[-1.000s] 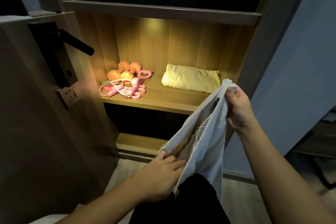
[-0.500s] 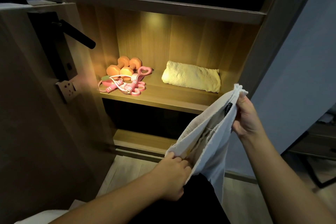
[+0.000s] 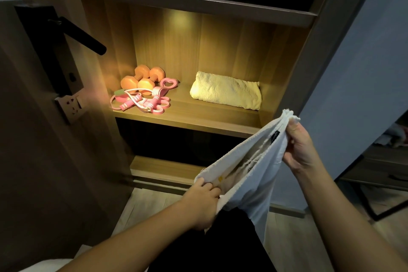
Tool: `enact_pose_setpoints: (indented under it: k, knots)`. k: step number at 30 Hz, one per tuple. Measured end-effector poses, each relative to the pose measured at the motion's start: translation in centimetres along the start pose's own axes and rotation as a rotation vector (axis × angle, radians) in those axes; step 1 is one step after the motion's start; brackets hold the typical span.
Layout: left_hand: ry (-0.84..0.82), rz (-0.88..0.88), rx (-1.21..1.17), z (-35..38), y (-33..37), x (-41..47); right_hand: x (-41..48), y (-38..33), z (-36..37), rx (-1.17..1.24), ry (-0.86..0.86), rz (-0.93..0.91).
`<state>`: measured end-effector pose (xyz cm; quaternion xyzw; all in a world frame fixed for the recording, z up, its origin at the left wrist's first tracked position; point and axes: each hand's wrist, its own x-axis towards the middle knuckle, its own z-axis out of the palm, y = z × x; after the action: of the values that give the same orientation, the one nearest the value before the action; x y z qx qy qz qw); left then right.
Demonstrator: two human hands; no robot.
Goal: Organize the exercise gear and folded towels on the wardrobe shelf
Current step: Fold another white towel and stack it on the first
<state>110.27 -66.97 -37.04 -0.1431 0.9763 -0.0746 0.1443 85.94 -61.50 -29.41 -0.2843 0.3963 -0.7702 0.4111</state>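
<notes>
I hold a white towel (image 3: pixel 254 174) stretched out below the lit wardrobe shelf (image 3: pixel 198 117). My left hand (image 3: pixel 204 203) pinches its lower corner, and my right hand (image 3: pixel 298 146) grips the upper corner near the shelf's right end. On the shelf, two orange dumbbells (image 3: pixel 141 79) lie at the back left. A pink jump rope and resistance band (image 3: pixel 143 99) are tangled in front of them. A folded yellow towel (image 3: pixel 225 90) lies at the right of the shelf.
An open wardrobe door with a black handle (image 3: pixel 81 37) stands at the left. A dark shelf lies above the lit one and a dark compartment below it. A blue-grey wall (image 3: pixel 353 73) stands at the right, with a low table (image 3: pixel 379 174) beyond it.
Both hands have lowered the white towel a little, and my right hand has moved away from the yellow towel. The shelf items have not moved.
</notes>
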Motion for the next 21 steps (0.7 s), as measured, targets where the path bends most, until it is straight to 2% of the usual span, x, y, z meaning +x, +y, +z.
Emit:
enact_pose_setpoints:
  k: [5, 8, 11, 14, 17, 21]
  knots:
    - [0.081, -0.063, 0.041, -2.0, -4.0, -2.2, 1.0, -0.5, -2.6, -0.107, 0.164, -0.021]
    - [0.108, -0.081, 0.099, -4.2, -7.5, -3.4, 1.7, -0.3, -2.9, -0.299, 0.231, -0.048]
    - [0.118, -0.128, 0.045, -6.7, -11.1, -4.5, 2.5, -0.3, -2.9, -0.456, 0.261, -0.090]
    - [0.230, -0.146, 0.006, -8.6, -14.6, -5.3, 3.2, -0.6, -3.3, -0.465, 0.285, -0.138]
    - [0.399, -0.126, -0.212, -9.8, -16.7, -6.1, 3.5, -1.0, -3.5, -0.418, 0.290, -0.136]
    - [0.357, -0.082, -0.321, -11.0, -16.8, -6.5, 3.6, -1.0, -3.5, -0.402, 0.250, -0.092]
